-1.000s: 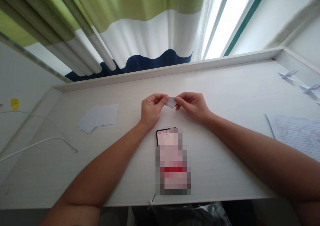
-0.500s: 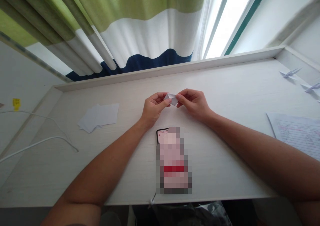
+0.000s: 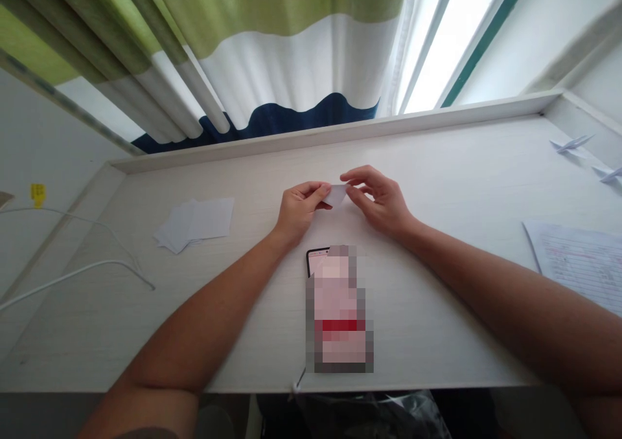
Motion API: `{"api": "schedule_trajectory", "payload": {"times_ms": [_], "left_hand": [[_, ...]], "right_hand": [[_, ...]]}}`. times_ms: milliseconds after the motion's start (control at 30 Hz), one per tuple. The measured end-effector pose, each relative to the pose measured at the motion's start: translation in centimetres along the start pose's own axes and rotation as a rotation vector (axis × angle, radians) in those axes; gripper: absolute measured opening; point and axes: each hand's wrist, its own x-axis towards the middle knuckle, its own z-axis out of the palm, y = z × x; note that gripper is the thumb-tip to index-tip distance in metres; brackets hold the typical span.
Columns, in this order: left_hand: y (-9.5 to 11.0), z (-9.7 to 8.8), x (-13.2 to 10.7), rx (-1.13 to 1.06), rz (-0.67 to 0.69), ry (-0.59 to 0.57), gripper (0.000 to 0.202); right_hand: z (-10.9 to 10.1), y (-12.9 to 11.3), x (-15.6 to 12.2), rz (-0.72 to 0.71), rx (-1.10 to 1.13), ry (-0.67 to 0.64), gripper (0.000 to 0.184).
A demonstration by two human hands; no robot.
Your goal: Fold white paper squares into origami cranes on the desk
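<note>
A small folded piece of white paper [image 3: 336, 196] is pinched between the thumb and fingers of my left hand [image 3: 300, 209], just above the table. My right hand [image 3: 381, 198] is at the paper's right corner, the thumb tip by its edge. Its index finger is lifted away from the thumb, leaving a gap. Below both hands, a phone [image 3: 318, 254] lies on the table, most of its screen blurred out by blocks.
Loose white paper sheets [image 3: 210, 217] lie to the left, near a white cable [image 3: 116, 262]. On the right are lined, written pages [image 3: 576, 258] and folded paper shapes [image 3: 572, 144]. A raised ledge [image 3: 311, 135] runs along the back, below a curtain [image 3: 311, 57].
The folded paper has turned and now shows a flat face instead of open folds. My right index finger has lifted off it, while my left hand keeps its hold.
</note>
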Motion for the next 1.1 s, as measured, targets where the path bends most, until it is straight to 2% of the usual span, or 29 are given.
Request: {"api": "schedule_trajectory", "payload": {"times_ms": [100, 167, 300, 467, 667, 867, 967, 1100], "left_hand": [[0.3, -0.5, 0.3, -0.027, -0.053, 0.002, 0.034], [0.6, -0.8, 0.5, -0.037, -0.094, -0.046, 0.034], [1.2, -1.6, 0.9, -0.060, -0.171, -0.149, 0.029], [1.4, -2.2, 1.1, -0.033, -0.203, -0.222, 0.026], [0.9, -2.1, 1.0, 0.060, -0.179, -0.266, 0.036], [1.0, -2.2, 1.1, 0.011, -0.176, -0.220, 0.037], [1.2, -2.5, 1.2, 0.016, -0.211, -0.278, 0.037], [1.2, -2.9, 1.2, 0.019, -0.253, -0.332, 0.044]], "right_hand": [[0.0, 0.3, -0.2, -0.193, -0.175, -0.093, 0.030], [0.0, 0.6, -0.3, -0.272, -0.271, -0.132, 0.031], [0.0, 1.2, -0.3, -0.378, -0.383, -0.132, 0.026], [-0.2, 1.1, -0.2, -0.362, -0.444, -0.187, 0.017], [-0.3, 0.7, -0.2, -0.351, -0.399, -0.279, 0.015], [-0.6, 1.0, 0.0, -0.347, -0.333, -0.228, 0.012], [-0.6, 1.2, 0.1, -0.382, -0.380, -0.250, 0.013], [-0.5, 1.2, 0.0, -0.362, -0.434, -0.238, 0.013]]}}
